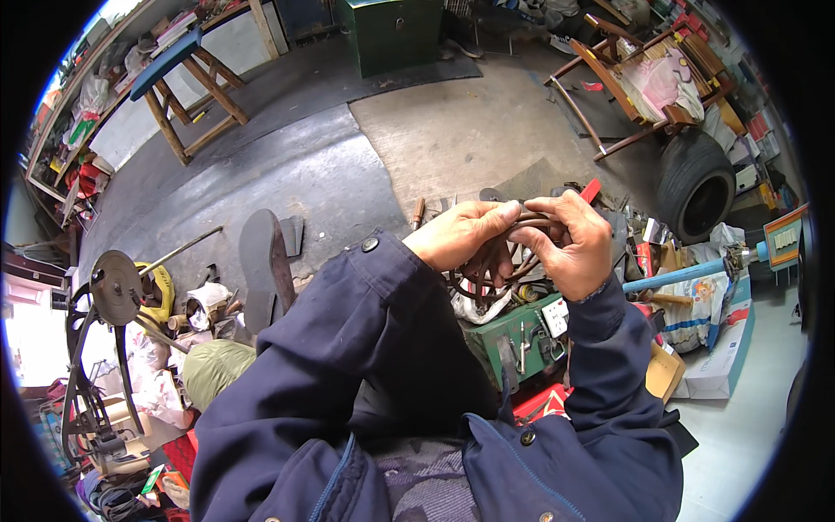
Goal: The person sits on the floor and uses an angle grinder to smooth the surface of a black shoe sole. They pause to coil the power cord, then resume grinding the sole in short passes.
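Note:
My left hand [461,233] and my right hand [565,244] are closed on a loosely coiled brown cord [537,221], both gripping its upper part near each other, with several loops hanging below. My left thumb lies along the upper strands; my right thumb presses on them from the right. Under the coil are a green metal toolbox [500,339] and a white bag [470,309]. A wooden-handled tool [418,211] lies just beyond my left hand. Left of my left sleeve are a grey shoe sole [262,261] and a smaller dark piece [292,235].
A black hand-cranked machine [116,287] stands at left among clutter. Behind are a blue-topped stool [165,61], a green chest [391,39] and a wooden chair [617,78]. At right are a tyre [674,191], a blue rod [670,278] and piled bags and boxes.

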{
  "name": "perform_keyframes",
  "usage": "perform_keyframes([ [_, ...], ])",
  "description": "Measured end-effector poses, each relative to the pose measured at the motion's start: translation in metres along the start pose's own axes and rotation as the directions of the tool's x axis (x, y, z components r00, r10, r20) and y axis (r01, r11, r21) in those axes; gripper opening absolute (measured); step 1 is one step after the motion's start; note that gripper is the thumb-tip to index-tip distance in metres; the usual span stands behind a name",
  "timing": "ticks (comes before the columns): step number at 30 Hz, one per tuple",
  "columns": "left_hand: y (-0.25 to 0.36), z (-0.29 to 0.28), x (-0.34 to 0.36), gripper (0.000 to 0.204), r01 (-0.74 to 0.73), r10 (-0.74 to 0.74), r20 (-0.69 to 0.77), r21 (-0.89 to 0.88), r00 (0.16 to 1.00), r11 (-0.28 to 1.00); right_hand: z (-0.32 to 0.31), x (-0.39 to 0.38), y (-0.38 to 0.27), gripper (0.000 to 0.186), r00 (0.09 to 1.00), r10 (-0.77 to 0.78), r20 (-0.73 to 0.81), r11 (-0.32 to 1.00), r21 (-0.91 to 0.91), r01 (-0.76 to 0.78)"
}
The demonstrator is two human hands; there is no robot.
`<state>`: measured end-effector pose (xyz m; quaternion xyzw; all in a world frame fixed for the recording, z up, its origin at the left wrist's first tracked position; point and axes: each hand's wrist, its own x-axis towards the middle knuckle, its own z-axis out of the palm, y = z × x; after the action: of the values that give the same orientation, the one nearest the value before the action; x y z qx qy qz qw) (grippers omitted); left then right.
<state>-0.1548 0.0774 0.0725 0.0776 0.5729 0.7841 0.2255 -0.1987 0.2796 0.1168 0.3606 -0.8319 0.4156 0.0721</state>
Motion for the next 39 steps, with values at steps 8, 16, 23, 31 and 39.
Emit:
perform_keyframes([
  [8, -0.003, 0.002, 0.004, 0.053, -0.196, 0.202, 0.065, -0.082, 0.977, 0.977, 0.005, 0.009, 0.002, 0.03, 0.992, -0.124, -0.034, 0.983, -0.142, 0.118],
  [16, -0.001, 0.0, 0.004, 0.057, -0.087, 0.081, 0.117, 0.047, 0.99, 0.995, -0.015, 0.005, 0.02, 0.043, 0.953, -0.033, 0.302, 0.996, 0.093, 0.005],
  [23, -0.001, 0.003, 0.003, 0.057, -0.051, 0.04, 0.094, 0.116, 0.995, 0.992, -0.021, -0.001, 0.019, 0.041, 0.928, 0.031, 0.372, 0.992, 0.105, -0.075],
  [31, 0.003, -0.001, 0.003, 0.047, 0.006, -0.009, 0.04, 0.071, 0.999, 0.997, -0.024, -0.007, 0.02, 0.031, 0.99, -0.054, 0.129, 0.998, 0.036, 0.05],
  [39, 0.003, -0.002, 0.001, 0.033, -0.146, 0.122, -0.159, -0.144, 0.98, 0.979, -0.027, -0.025, 0.039, 0.011, 0.997, 0.009, -0.082, 0.997, -0.072, -0.015],
])
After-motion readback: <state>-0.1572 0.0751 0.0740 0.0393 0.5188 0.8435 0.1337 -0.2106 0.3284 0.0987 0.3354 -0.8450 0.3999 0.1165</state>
